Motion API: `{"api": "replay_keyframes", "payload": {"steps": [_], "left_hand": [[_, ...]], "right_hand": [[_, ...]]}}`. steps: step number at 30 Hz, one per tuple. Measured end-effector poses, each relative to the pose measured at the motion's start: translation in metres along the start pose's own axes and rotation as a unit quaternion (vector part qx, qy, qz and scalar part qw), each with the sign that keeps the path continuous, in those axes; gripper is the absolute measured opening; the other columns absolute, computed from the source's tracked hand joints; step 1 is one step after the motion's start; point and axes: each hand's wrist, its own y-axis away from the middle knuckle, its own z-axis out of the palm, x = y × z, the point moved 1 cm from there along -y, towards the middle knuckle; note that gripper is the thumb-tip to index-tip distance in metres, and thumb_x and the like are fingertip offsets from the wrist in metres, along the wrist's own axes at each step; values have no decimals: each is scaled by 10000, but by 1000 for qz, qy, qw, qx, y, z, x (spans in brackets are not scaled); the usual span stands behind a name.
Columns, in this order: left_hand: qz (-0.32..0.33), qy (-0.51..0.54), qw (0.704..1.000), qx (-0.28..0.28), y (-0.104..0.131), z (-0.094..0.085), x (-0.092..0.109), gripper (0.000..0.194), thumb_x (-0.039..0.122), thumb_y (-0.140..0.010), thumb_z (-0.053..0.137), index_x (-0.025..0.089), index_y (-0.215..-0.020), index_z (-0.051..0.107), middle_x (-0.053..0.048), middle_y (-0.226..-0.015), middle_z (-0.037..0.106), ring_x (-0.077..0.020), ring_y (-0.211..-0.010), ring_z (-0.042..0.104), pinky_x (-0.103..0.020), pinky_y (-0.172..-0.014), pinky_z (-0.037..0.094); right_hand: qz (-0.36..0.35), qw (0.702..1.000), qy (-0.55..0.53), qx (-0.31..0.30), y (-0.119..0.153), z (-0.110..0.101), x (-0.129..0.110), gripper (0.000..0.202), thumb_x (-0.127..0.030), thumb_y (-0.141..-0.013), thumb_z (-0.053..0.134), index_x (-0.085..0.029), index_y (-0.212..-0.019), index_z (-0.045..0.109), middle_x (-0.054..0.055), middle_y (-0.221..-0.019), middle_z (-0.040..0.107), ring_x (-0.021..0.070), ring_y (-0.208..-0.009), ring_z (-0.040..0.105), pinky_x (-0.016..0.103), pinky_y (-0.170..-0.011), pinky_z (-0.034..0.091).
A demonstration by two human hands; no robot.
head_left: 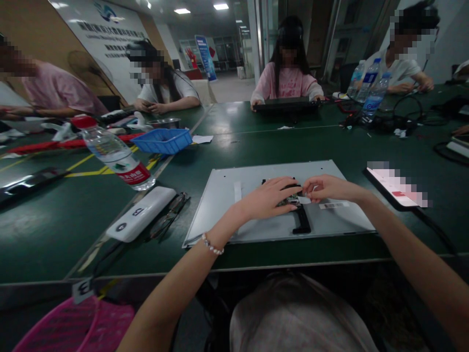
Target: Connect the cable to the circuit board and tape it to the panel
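Observation:
A thin silvery-grey flat panel (264, 227), like the back of a display, lies on the green table before me. On its middle sits a black bracket (302, 220) with a small green circuit board (291, 200), partly hidden beneath my fingers. My left hand (269, 195) rests over the board from the left, palm down with fingers stretched out. From the right, my right hand (322, 188) has thumb and fingers pinched at a small white strip (304, 200), which looks like a flat ribbon cable at the board's edge. A barcode label (333, 205) is stuck on the panel beside it.
Left of the panel are glasses (168, 215), a white power bank (142, 212), a water bottle (117, 159) and a blue tray (164, 141). A lit phone (397, 188) with a cable lies right. A pink basket (76, 325) stands below the table edge. Several people sit around the table.

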Motion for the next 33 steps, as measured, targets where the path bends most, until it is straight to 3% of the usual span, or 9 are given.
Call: {"api": "replay_keyframes", "payload": {"steps": [8,15,24,29,33], "left_hand": [[29,-8,999,-19,-4,20,2,335,256,-963,385,181,-1257,525,-100,-1362,491,-216,-1327,371,-402,-1132,270],[49,-8,999,-15,-6,16,5,332,271,-952,426,154,-1247,523,-106,-1309,543,-212,-1314,389,-391,-1129,278],[45,-39,998,-16,-5,15,6,312,288,-940,462,177,-1223,537,-97,-1308,548,-214,-1310,394,-403,-1106,294],[14,-38,999,-27,-4,-2,9,368,311,-955,434,163,-1288,489,-94,-1345,511,-200,-1303,398,-358,-1106,292],[-59,-49,997,-3,7,-32,-9,376,329,-964,389,160,-1281,501,-94,-1297,541,-196,-1205,486,-341,-1052,354]], "right_hand": [[-3,998,56,22,-3,5,2,190,-249,-745,584,-171,-918,596,53,-825,681,144,-677,635,260,-612,497],[-50,980,187,50,-2,4,0,191,-271,-712,598,-163,-854,669,30,-800,686,160,-718,615,258,-654,458],[-33,981,191,25,-4,6,1,203,-270,-715,583,-158,-836,700,23,-723,693,155,-659,610,249,-614,440],[-39,987,153,16,1,5,-4,235,-296,-709,604,-167,-876,706,28,-787,712,166,-709,634,262,-658,472],[-48,989,129,53,6,2,-10,231,-293,-735,592,-160,-886,705,42,-797,712,170,-733,644,269,-680,486]]}}
